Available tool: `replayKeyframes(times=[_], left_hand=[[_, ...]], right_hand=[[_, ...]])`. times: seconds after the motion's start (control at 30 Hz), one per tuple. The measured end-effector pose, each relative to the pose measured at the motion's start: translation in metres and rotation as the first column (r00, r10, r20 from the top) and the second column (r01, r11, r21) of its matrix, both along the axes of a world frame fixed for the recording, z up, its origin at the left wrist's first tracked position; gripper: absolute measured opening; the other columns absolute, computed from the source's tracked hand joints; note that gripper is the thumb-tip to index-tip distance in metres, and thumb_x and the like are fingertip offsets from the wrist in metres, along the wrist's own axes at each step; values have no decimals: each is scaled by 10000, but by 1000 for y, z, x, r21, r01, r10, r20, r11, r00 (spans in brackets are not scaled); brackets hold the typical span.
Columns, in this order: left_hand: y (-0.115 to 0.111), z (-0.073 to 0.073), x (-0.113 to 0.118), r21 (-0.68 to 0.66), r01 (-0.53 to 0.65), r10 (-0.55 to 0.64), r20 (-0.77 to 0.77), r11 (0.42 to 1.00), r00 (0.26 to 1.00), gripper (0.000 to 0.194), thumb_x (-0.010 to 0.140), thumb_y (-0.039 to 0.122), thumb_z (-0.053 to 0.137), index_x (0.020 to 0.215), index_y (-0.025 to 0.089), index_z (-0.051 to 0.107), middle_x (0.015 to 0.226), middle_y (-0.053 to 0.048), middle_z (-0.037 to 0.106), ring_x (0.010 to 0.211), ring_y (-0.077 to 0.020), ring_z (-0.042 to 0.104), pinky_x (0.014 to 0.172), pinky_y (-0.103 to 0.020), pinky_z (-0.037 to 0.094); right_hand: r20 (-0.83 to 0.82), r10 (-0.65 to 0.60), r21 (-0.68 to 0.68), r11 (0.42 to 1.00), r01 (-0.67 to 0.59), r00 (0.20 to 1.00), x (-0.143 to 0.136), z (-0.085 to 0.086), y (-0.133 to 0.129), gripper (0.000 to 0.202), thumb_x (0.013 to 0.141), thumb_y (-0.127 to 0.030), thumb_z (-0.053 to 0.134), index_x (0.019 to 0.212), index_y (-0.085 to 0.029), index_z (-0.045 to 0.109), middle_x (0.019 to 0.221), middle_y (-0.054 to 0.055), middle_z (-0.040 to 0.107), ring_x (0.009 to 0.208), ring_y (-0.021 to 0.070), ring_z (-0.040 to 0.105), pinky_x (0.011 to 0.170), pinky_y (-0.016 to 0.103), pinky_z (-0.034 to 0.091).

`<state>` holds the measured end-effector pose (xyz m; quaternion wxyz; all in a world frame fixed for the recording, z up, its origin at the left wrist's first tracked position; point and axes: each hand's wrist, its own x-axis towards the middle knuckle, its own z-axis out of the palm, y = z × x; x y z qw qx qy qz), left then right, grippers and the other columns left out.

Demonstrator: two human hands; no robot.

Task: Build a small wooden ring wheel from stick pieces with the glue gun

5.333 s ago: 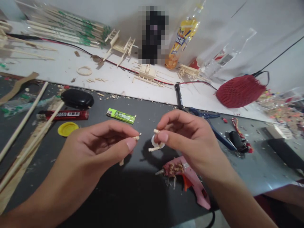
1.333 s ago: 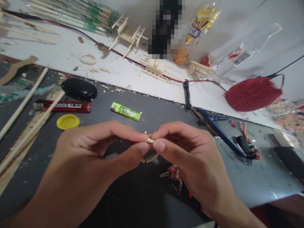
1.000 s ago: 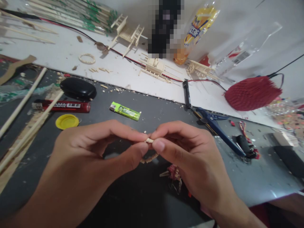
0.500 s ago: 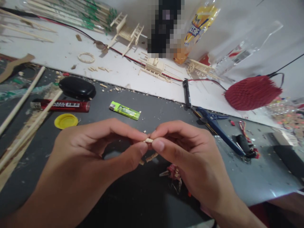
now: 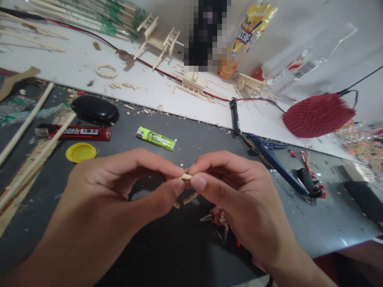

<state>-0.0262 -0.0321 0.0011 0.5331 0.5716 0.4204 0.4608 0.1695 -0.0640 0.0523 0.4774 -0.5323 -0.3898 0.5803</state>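
Note:
Between the fingertips of both hands is a small pale wooden piece (image 5: 186, 176), pinched at its two ends. My left hand (image 5: 128, 191) is closed on its left end with thumb and index finger. My right hand (image 5: 239, 191) grips the right end the same way. Most of the piece is hidden by the fingertips. Just below the fingers a curved strip of small wooden bits (image 5: 189, 198) shows in part. Beside my right hand lies a reddish tangle (image 5: 219, 216) with pale and wiry bits.
A green lighter (image 5: 156, 138), yellow lid (image 5: 81, 152), red lighter (image 5: 86, 132) and black case (image 5: 95, 110) lie beyond my left hand. Blue-handled pliers (image 5: 275, 167) lie right. Miniature wooden models (image 5: 191, 84) and a wooden ring (image 5: 107, 71) stand on the white board (image 5: 74, 63).
The hands hold nearly the same pinch on the wooden piece. The view has shifted slightly, so the things on the table appear a little further left.

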Motion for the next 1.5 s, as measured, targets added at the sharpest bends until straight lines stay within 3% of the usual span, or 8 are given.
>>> replayKeyframes(times=[0.5,0.67,0.8,0.97,1.07,1.13,1.37,1.5], left_hand=[[1,3,3,-67,37,-38,-3,997,999,93,889,472,990,889,451,900,747,106,846,616,-111,776,611,-108,647],[4,8,2,-159,85,-75,68,984,995,50,941,467,905,926,420,912,764,47,860,631,-158,791,548,-183,622],[14,12,-2,-99,-15,17,15,995,1000,219,1038,490,776,947,343,910,756,20,821,698,-174,770,633,-253,604],[28,21,-7,12,-202,201,69,979,977,318,1117,272,656,894,279,882,764,14,741,734,-153,668,711,-295,512],[35,21,-6,37,-223,217,112,974,970,302,1095,200,643,899,260,866,774,9,735,755,-151,657,791,-317,508],[39,19,-4,67,-219,209,127,973,970,259,1083,206,650,933,250,856,786,10,732,764,-155,656,810,-334,512],[40,42,-15,189,-126,143,-75,974,987,114,968,329,816,1021,235,854,884,23,797,748,-136,673,706,-268,512],[21,62,-38,299,-52,149,-312,953,938,219,963,442,847,1046,242,885,966,-6,867,814,-167,728,692,-234,519]], right_hand=[[-47,-27,-48,999,25,999,-1,3,0,192,800,-193,1050,815,-254,868,709,-37,756,664,106,629,571,189,491],[-124,8,-43,999,-14,992,-1,4,1,153,892,-177,974,853,-265,855,812,-44,854,769,116,777,687,191,578],[202,78,2,997,-80,976,2,5,2,111,986,-229,856,888,-267,819,803,-52,829,769,137,765,680,230,551],[736,343,-42,884,-466,584,-10,0,0,175,1038,-142,707,899,-230,767,806,-22,790,721,162,696,728,316,460],[860,400,-99,740,-666,317,-21,-3,4,198,1131,-188,655,960,-207,754,894,28,788,840,206,700,797,343,463],[898,368,-90,691,-717,242,-20,-1,8,214,1166,-191,612,1005,-191,753,980,71,794,955,238,702,853,353,486],[894,-58,303,809,-505,444,58,28,-11,209,994,-30,646,927,-211,727,936,33,760,877,200,690,815,317,502],[843,-211,400,861,-314,495,110,20,-46,188,981,-127,647,968,-252,788,1008,21,817,938,205,778,871,316,569]])
